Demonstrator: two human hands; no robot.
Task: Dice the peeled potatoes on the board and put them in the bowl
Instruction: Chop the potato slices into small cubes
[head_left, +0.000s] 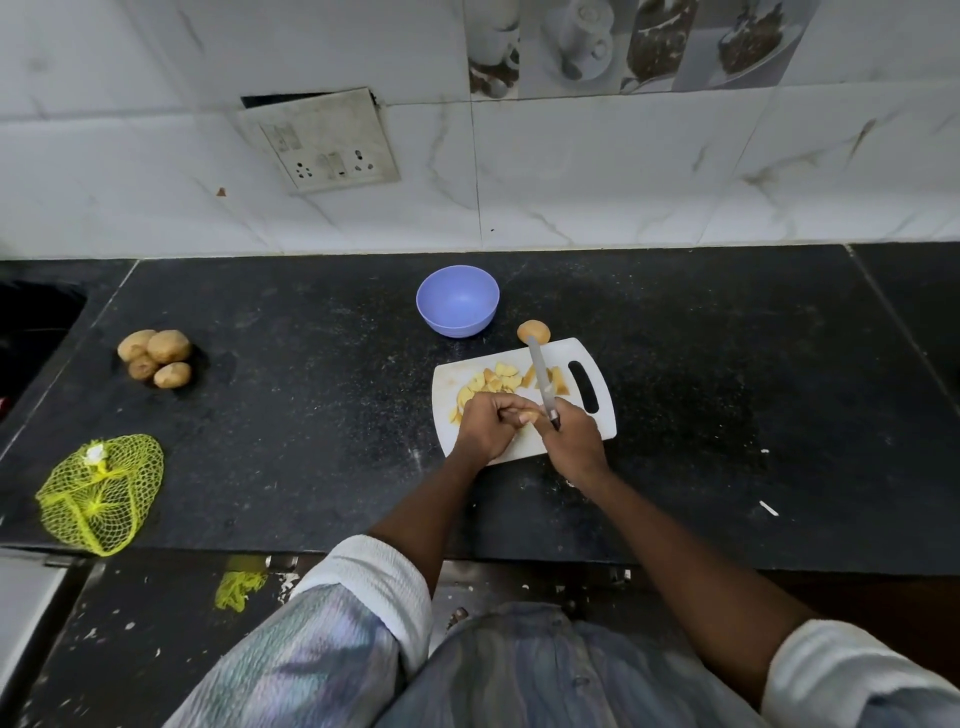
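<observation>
No brand, label or readable writing is visible on any thing here.

The worktop (675, 364) is black polished stone with fine pale speckles. On it lies a white plastic cutting board (602, 421), rectangular with rounded corners and a long oval handle slot at its right end. On the board is a heap of pale yellow potato pieces (493, 382), flat and irregular in shape. The left hand (485, 423) is curled over the near part of the heap and grasps a small yellow potato piece (529, 415) against the board. The right hand (574, 444) is clenched round the dark handle of a knife (543, 379); its narrow grey metal blade points away from the person, across the board. Just beyond the far edge of the board rests one round potato (533, 331).

The bowl (457, 300) is smooth lilac plastic, round and deep, and stands near the far left corner of the board, apart from it. Nothing shows inside it.

At the left, four brown unpeeled potatoes (156, 358) lie together, and nearer lies a crumpled yellow net bag (101, 501). On the marble-patterned wall tiles (623, 171) hangs a dirty square socket plate (324, 140).
</observation>
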